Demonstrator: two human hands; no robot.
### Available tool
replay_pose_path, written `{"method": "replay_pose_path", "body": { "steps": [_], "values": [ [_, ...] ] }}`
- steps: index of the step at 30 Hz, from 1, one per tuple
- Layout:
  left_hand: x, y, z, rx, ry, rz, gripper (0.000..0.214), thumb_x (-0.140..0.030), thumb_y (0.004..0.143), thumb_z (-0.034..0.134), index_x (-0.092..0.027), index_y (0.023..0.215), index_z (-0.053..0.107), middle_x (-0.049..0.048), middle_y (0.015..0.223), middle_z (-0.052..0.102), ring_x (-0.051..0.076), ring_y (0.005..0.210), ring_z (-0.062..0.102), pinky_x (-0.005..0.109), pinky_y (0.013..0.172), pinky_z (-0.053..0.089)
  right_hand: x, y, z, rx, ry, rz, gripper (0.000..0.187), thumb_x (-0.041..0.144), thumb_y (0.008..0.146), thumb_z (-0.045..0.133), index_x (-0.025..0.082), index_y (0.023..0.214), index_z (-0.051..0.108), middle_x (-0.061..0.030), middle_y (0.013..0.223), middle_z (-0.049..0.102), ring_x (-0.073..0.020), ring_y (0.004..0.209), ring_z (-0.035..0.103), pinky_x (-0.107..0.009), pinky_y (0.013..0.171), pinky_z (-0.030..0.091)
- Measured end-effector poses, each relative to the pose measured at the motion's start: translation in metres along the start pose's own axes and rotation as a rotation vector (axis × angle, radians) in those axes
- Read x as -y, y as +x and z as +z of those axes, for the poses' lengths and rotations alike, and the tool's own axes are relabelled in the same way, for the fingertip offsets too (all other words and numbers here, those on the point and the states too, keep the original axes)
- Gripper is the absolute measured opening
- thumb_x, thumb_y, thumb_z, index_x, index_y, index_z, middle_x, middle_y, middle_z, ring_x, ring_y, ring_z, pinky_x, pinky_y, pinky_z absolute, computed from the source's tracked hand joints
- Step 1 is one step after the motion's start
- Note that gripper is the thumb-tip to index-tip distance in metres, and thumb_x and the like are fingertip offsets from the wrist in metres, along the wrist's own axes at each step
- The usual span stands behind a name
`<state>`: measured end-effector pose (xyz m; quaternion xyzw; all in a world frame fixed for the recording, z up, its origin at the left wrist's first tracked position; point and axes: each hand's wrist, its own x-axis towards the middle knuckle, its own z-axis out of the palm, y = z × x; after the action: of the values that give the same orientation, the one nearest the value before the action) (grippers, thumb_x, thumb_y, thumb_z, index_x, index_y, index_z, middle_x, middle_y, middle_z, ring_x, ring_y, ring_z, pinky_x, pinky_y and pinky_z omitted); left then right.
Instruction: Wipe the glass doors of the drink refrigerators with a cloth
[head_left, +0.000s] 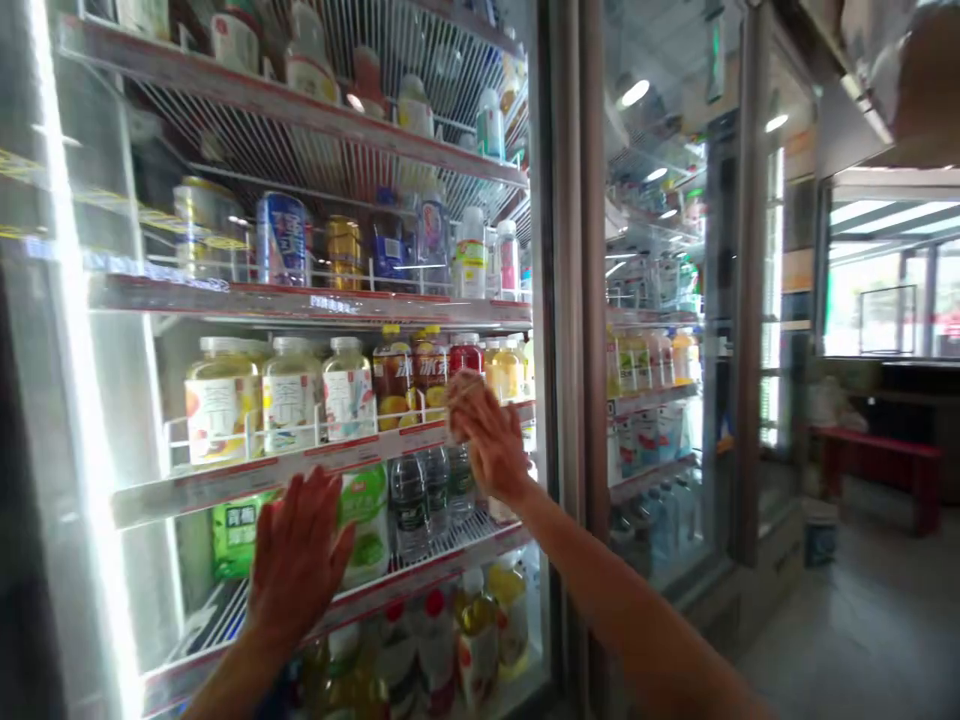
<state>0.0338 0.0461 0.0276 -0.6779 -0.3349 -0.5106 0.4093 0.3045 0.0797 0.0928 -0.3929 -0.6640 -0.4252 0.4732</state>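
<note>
My left hand (298, 548) lies flat against the glass door (202, 620) of a drinks cooler, fingers stretched out, holding nothing. My right hand (496, 448) presses a pale, crumpled cloth (463, 392) to the same glass, farther right and a little higher. Behind the cloth stand a red-capped bottle (466, 352) and bottles of yellow drink (507, 372), partly hidden. A green package (364, 515) and dark-labelled water bottles (411, 500) show on the shelf between my hands.
A metal door frame (574, 300) runs upright to the right of my right hand. Beyond it is another cooler door (652, 330) with stocked shelves. A bright light strip (75, 370) edges the left side. A red bench (881, 445) stands far right.
</note>
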Motion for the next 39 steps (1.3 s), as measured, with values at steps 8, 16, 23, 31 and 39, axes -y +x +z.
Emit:
{"method": "replay_pose_path", "body": {
  "steps": [8, 16, 23, 31, 39],
  "values": [
    [0.009, 0.053, -0.006, -0.064, 0.088, -0.072, 0.071, -0.034, 0.088, 0.048, -0.027, 0.146, 0.009, 0.0044, 0.154, 0.016, 0.024, 0.141, 0.015, 0.048, 0.116, 0.008, 0.007, 0.02, -0.004, -0.101, 0.048, 0.029, 0.049, 0.019, 0.09, 0.036, 0.022, 0.139, 0.039, -0.007, 0.147, 0.037, -0.0232, 0.141, 0.019, -0.048, 0.11, 0.027],
    [0.014, 0.056, 0.003, -0.063, 0.155, -0.073, 0.069, -0.036, 0.09, 0.045, -0.024, 0.146, 0.007, 0.0071, 0.154, 0.014, 0.021, 0.142, 0.01, 0.045, 0.116, 0.006, -0.01, 0.03, 0.004, -0.387, 0.065, 0.356, 0.053, 0.015, 0.089, 0.033, 0.026, 0.142, 0.034, -0.0089, 0.149, 0.032, -0.0297, 0.137, 0.03, -0.057, 0.1, 0.034],
    [0.014, 0.056, 0.002, -0.055, 0.154, -0.068, 0.07, -0.035, 0.089, 0.046, -0.025, 0.146, 0.006, 0.0058, 0.154, 0.013, 0.02, 0.142, 0.01, 0.044, 0.116, 0.006, 0.011, 0.014, 0.0, -0.093, 0.083, -0.193, 0.06, 0.017, 0.088, 0.04, 0.03, 0.145, 0.024, -0.0025, 0.148, 0.035, -0.023, 0.137, 0.03, -0.05, 0.109, 0.029],
    [0.014, 0.055, 0.002, -0.06, 0.179, -0.057, 0.07, -0.033, 0.089, 0.045, -0.023, 0.147, 0.006, 0.0068, 0.154, 0.012, 0.02, 0.142, 0.009, 0.045, 0.116, 0.006, -0.003, 0.051, 0.005, -0.265, 0.023, 0.087, 0.061, 0.016, 0.087, 0.038, 0.033, 0.144, 0.023, -0.0005, 0.149, 0.032, -0.0249, 0.139, 0.026, -0.053, 0.106, 0.032],
    [0.014, 0.054, 0.002, -0.041, 0.151, -0.068, 0.072, -0.034, 0.088, 0.046, -0.024, 0.146, 0.006, 0.0075, 0.153, 0.014, 0.022, 0.142, 0.012, 0.047, 0.116, 0.008, -0.015, 0.048, -0.001, -0.305, 0.04, 0.224, 0.058, 0.015, 0.089, 0.035, 0.033, 0.143, 0.028, -0.002, 0.15, 0.032, -0.0288, 0.137, 0.029, -0.059, 0.104, 0.031]
  ]
}}
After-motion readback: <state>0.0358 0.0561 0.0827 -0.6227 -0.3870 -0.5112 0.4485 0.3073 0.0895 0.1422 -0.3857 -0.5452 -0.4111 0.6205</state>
